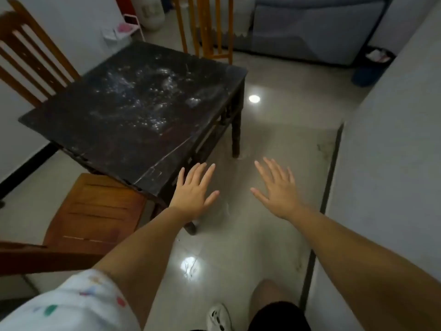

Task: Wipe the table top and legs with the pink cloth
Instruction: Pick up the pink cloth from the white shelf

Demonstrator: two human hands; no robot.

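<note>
We judged the wiping not yet begun: our left hand (193, 191) and right hand (278, 189) were spread and bare, and the table top (133, 103) looked smeared.

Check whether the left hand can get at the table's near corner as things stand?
Probably yes. The left hand is open and empty, right beside the table at its near corner, with nothing between them. No pink cloth shows in either hand, though.

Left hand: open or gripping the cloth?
Open. Left hand has fingers spread flat, empty, beside the dark square table's near corner. No cloth visible.
</note>
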